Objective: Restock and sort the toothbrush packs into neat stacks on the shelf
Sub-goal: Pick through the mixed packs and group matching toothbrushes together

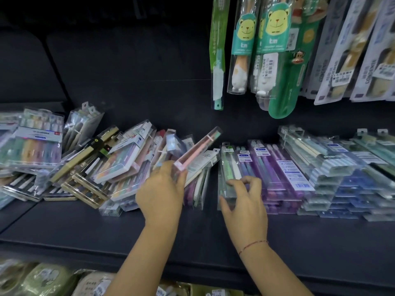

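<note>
My left hand (162, 189) pinched a pink pack (196, 150), tilted over the pile (102, 165) at the middle of the shelf (192, 231). My right hand (245, 201) pinched the near end of the green stack (229, 174). I judged it best to square that stack first, then lay pink flat.

2 hands are at 1 shelf (192, 231): the left hand (160, 189) holds 1 pink toothbrush pack (198, 147), and the right hand (245, 201), with 1 red thread bracelet (253, 245), pinches 1 pale green pack (229, 167). Above hang 2 lion-faced packs (276, 28), 1 slim green pack (218, 56), 1 monkey pack (292, 67) and at least 3 grey CONDENSE packs (376, 60). At least 3 neat stacks (282, 178) lie right; the 1 loose heap (102, 165) left holds too many to count.
</note>
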Motion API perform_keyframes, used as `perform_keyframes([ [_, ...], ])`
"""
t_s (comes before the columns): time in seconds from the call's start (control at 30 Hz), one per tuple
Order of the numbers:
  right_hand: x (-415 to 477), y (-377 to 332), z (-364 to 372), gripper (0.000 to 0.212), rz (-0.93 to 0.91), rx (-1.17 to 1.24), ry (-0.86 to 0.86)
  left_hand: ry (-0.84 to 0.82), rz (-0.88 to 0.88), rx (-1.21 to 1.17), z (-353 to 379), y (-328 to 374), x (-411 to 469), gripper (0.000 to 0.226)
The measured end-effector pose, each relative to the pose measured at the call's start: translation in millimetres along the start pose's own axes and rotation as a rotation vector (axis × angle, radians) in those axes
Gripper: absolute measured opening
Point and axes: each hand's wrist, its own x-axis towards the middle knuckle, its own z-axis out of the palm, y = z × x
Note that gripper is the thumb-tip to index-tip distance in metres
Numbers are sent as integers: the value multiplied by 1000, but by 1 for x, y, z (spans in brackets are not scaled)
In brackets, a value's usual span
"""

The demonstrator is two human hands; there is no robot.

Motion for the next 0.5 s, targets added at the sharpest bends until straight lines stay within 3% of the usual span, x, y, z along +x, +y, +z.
perform_keyframes([
  [0.07, -2, -5, 2, 27, -12, 68, -20, 73, 4, -185, 0, 0, -1, 19],
  [0.13, 0, -12, 4, 20, 19, 191, -94, 105, -107, -400, -5, 0, 4, 34],
  [0.23, 4, -28, 9, 11, 173, 418, -246, 206, -224, -651, -19, -4, 13, 31],
  [0.3, 7, -42, 16, 5, 394, 585, -345, 268, -297, -753, -30, -6, 21, 28],
  [0.4, 12, -61, 27, 21, 862, 938, -586, 340, -463, -886, -46, -16, 36, 25],
  [0.5, 13, -73, 38, 45, 1054, 1091, -726, 319, -669, -1010, -53, -41, 54, 30],
])
